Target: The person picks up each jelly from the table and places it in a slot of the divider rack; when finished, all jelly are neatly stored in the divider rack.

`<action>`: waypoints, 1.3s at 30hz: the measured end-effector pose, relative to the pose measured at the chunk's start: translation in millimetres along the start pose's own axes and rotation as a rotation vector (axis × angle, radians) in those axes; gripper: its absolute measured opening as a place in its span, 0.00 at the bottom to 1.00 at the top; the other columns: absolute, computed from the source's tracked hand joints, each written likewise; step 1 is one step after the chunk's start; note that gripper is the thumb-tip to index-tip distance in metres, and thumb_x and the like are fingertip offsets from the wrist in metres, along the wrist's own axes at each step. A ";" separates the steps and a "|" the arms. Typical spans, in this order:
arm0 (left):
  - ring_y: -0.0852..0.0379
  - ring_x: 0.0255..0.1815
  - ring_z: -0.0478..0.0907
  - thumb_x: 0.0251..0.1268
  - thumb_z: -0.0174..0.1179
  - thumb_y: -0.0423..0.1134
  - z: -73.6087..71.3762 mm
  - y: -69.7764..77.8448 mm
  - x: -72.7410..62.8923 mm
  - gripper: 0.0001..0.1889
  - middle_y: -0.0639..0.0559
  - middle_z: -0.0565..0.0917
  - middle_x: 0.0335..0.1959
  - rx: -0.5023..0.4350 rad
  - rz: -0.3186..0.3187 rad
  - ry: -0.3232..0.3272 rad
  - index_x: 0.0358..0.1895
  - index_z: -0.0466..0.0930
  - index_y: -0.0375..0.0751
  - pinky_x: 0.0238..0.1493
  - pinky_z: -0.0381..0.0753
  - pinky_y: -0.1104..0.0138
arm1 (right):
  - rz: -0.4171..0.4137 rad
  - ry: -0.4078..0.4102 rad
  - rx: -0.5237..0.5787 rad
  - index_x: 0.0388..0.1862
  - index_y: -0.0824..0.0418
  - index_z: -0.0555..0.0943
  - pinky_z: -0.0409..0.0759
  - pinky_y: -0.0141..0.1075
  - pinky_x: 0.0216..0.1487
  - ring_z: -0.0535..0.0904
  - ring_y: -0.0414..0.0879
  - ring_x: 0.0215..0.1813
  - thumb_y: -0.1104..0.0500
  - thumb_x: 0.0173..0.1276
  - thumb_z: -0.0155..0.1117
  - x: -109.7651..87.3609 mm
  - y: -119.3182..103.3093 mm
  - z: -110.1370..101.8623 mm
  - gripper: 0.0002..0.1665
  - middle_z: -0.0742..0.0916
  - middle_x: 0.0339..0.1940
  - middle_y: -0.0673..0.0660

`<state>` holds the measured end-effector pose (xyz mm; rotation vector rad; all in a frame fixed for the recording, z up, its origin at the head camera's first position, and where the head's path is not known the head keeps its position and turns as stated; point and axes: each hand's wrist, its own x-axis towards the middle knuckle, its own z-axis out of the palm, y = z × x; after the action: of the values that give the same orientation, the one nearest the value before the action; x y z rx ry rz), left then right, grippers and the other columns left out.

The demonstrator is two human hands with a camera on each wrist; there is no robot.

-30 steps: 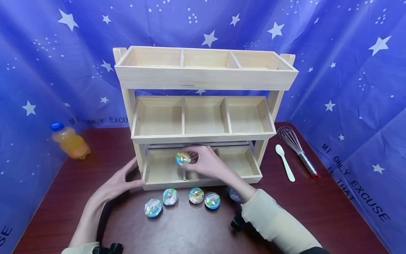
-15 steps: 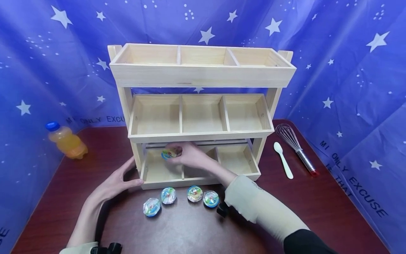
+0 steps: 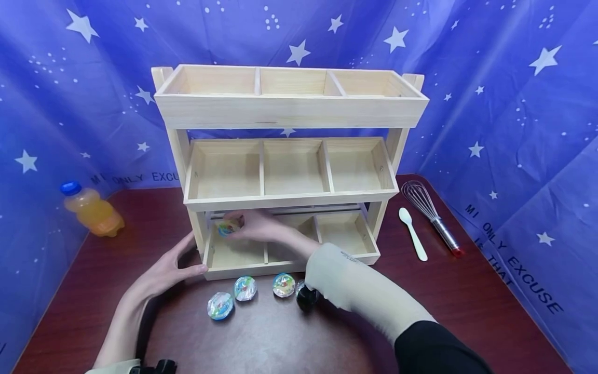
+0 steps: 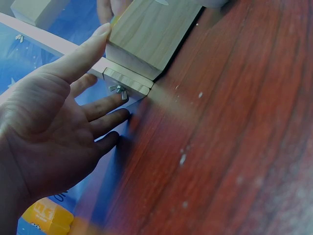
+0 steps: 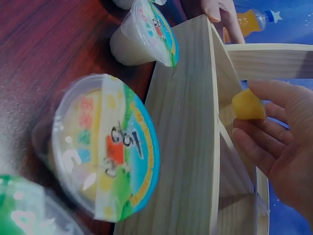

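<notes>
Pinching a yellow jelly cup (image 5: 247, 105) in the right hand (image 3: 257, 227), with fingers drawn in narrow around its sides. Held toward the back-left corner of the bottom-left compartment (image 3: 235, 254) of the wooden rack (image 3: 291, 112). Likely just off the compartment floor, but cannot confirm contact, being small, blurred and partly covered by fingers in the head view.

Touching the front left corner of the bottom tray (image 3: 252, 270) with the thumb of the left hand (image 3: 161, 272). Reaching along the outer end with its other fingers, loosely extended and wide of the thumb, next to a wing nut (image 4: 119, 90).

Counting four more jelly cups (image 3: 220, 305) on the tabletop (image 3: 261, 343), in a loose row near the tray's front board, lids up. Seeing only a sliver of the rightmost one, behind the black wrist camera (image 3: 307, 298).

Split into three compartments on each of three tiers, rack-wise. Also seeing a blue-capped bottle (image 3: 98, 212) of orange drink well off to the left, plus a pale spoon (image 3: 413, 234) and a whisk (image 3: 432, 218) side by side on the right. Backed by a blue star-print curtain (image 3: 243, 36).
</notes>
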<state>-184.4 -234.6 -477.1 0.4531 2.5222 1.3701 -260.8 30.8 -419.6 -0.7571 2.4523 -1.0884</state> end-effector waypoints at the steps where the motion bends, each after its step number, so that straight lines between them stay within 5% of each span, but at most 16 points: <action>1: 0.27 0.83 0.46 0.65 0.71 0.45 0.1 0.1 -0.2 0.55 0.31 0.51 0.84 -0.006 0.003 -0.002 0.86 0.40 0.48 0.75 0.50 0.28 | -0.007 -0.008 -0.010 0.68 0.59 0.80 0.78 0.25 0.49 0.82 0.43 0.52 0.58 0.64 0.75 1.6 -0.1 1.1 0.32 0.88 0.60 0.58; 10: 0.27 0.83 0.47 0.65 0.71 0.45 -0.1 1.2 -1.2 0.55 0.30 0.52 0.83 0.011 0.003 0.004 0.86 0.40 0.48 0.75 0.51 0.28 | -0.016 -0.044 -0.101 0.67 0.57 0.81 0.78 0.25 0.47 0.82 0.39 0.48 0.56 0.62 0.77 9.5 -2.0 10.4 0.33 0.88 0.57 0.53; 19: 0.27 0.83 0.47 0.65 0.71 0.46 0.8 -0.5 -1.9 0.55 0.30 0.52 0.83 0.014 0.007 0.008 0.85 0.40 0.46 0.75 0.51 0.28 | -0.070 -0.025 -0.252 0.59 0.53 0.86 0.72 0.24 0.32 0.74 0.36 0.30 0.53 0.57 0.81 14.5 -1.3 18.2 0.29 0.85 0.31 0.45; 23: 0.27 0.83 0.47 0.65 0.71 0.46 0.8 -0.3 -0.7 0.54 0.31 0.52 0.83 0.020 0.007 0.006 0.85 0.41 0.45 0.75 0.51 0.28 | -0.102 -0.020 -0.304 0.57 0.52 0.87 0.69 0.23 0.30 0.72 0.34 0.28 0.52 0.57 0.81 15.5 0.0 19.9 0.27 0.84 0.28 0.44; 31: 0.27 0.83 0.47 0.65 0.70 0.45 0.7 0.2 -0.4 0.54 0.31 0.51 0.84 0.009 -0.001 0.000 0.85 0.40 0.45 0.75 0.50 0.28 | -0.106 -0.027 -0.311 0.57 0.51 0.87 0.72 0.22 0.37 0.76 0.34 0.35 0.50 0.58 0.81 17.3 1.5 21.8 0.27 0.88 0.37 0.44; 39: 0.25 0.83 0.47 0.65 0.70 0.45 -0.2 3.1 0.0 0.54 0.30 0.51 0.84 0.012 0.003 -0.005 0.85 0.40 0.45 0.74 0.51 0.28 | -0.095 -0.063 -0.240 0.62 0.53 0.85 0.78 0.22 0.52 0.85 0.38 0.50 0.51 0.59 0.80 17.4 3.4 18.7 0.31 0.90 0.56 0.50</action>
<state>-184.0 -233.2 -474.4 0.4620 2.5284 1.3541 -266.2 11.6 -435.9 -0.9742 2.5431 -0.7959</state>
